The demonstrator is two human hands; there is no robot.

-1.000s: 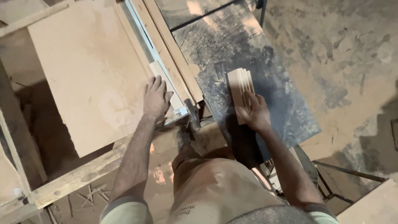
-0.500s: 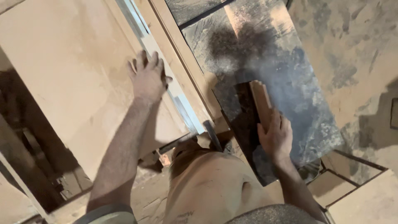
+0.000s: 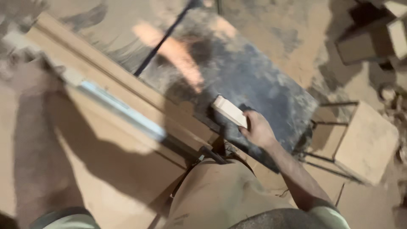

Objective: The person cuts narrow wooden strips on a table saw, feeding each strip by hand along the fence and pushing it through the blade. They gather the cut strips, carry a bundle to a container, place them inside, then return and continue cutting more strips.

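Sawdust-brown light covers a workshop scene seen from above, much of it smeared by motion blur. The right hand (image 3: pixel 257 129) is closed around the near end of a pale wood block (image 3: pixel 229 111), fingers wrapped over its edge; the block lies on the dark metal table (image 3: pixel 254 80), close to the table's near edge and just beside the wooden rail (image 3: pixel 127 91) that runs diagonally across the view. The block's far end shows clearly, while the near end is hidden under the hand.

The left arm (image 3: pixel 40 144) stretches up the left side, lying over a broad tan board (image 3: pixel 110 161). The left hand (image 3: pixel 32 78) is so blurred that its outline melts into the board and the dust, and whether it presses flat, grips or simply rests cannot be told. A pale metal strip (image 3: pixel 123 111) runs between board and rail, its upper end lost in blur.

An orange streak on the table is too smeared to identify. To the right, a square tan slab (image 3: pixel 366 142) sits on a thin metal frame (image 3: pixel 330 127), partly cut off by the forearm. Dark boxy shapes (image 3: pixel 364 42) in the upper right corner are cropped by the edge and cannot be made out. The person's shorts fill the lower middle, hiding the table's support.
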